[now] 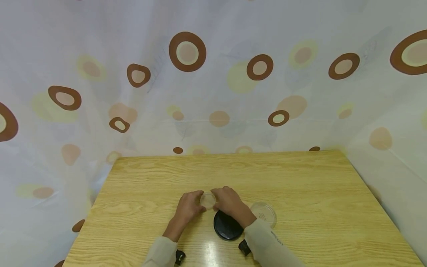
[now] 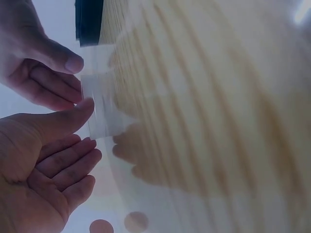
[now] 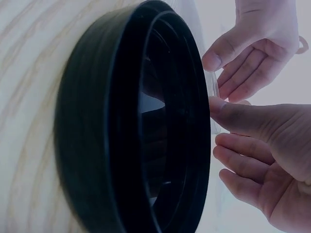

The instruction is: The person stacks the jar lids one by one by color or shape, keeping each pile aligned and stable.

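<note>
A small clear round dish [image 1: 208,200] is on the wooden table between my two hands, and its clear side wall [image 2: 101,114] shows in the left wrist view. My left hand [image 1: 190,205] pinches it from the left, thumb on the near side and fingers on the far side. From the right, my right hand [image 1: 230,202] grips the opposite edge the same way. A black round shallow container [image 1: 226,227] lies just below my right hand, partly covered by the forearm. In the right wrist view the raised rim of this black container [image 3: 116,121] hides most of the clear dish.
A larger clear round lid [image 1: 269,212] with faint markings lies right of my right forearm, partly hidden by it. The wood-grain table [image 1: 300,178] extends to both sides. Behind it hangs a white curtain [image 1: 213,85] with brown ring patterns.
</note>
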`<act>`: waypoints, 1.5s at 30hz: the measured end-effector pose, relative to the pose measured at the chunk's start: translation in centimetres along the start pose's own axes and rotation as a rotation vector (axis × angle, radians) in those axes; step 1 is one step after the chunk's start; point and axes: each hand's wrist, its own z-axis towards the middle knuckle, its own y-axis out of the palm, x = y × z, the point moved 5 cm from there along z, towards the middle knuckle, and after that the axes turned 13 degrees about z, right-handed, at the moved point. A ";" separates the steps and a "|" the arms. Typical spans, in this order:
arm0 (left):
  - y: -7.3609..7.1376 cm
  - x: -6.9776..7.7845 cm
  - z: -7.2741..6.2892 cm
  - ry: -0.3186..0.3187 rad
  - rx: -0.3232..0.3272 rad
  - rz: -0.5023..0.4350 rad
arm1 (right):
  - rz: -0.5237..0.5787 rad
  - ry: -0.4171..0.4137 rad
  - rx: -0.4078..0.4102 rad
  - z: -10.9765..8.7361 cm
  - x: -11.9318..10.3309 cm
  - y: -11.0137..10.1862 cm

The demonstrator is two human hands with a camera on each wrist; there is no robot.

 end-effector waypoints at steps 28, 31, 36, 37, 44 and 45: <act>-0.3 1.2 0.3 0.018 0.005 0.086 | -0.011 -0.002 0.009 0.1 0.0 -0.1; -0.5 1.3 0.4 0.029 0.020 0.083 | -0.020 0.005 0.016 0.1 0.0 -0.4; -0.9 1.7 0.5 0.040 0.040 0.065 | 0.009 0.038 0.022 -0.1 0.0 -1.1; -0.9 1.8 0.5 0.038 0.040 0.062 | 0.015 0.037 0.023 -0.2 0.0 -1.3; -1.1 2.4 0.6 0.050 0.039 0.049 | 0.035 0.041 0.033 -0.7 0.1 -2.0; -1.1 2.4 0.6 0.049 0.037 0.044 | 0.037 0.042 0.035 -0.8 0.2 -2.1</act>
